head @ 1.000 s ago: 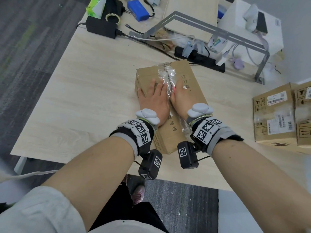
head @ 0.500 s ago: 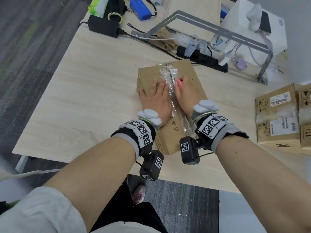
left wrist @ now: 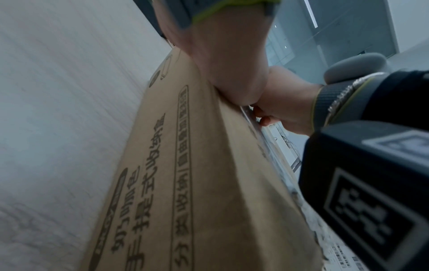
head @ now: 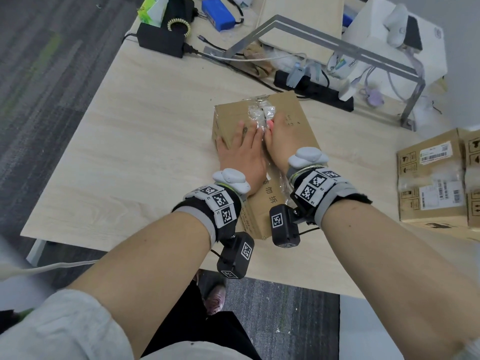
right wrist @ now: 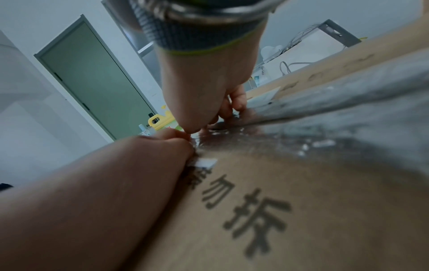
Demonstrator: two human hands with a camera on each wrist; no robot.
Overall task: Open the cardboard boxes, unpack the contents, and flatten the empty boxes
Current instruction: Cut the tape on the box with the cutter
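Pale wooden surface (head: 145, 141) carries a taped cardboard box (head: 293, 113) under both hands. Left hand (head: 240, 154) lies flat, fingers straight on the lid. Right hand (head: 279, 137) beside it has fingers curled, seemingly picking at the clear tape (head: 259, 111) just beyond the fingertips.

cardboard box (right wrist: 301, 210): "勿拆" | white packet (right wrist: 261, 74): perhaps "deli"
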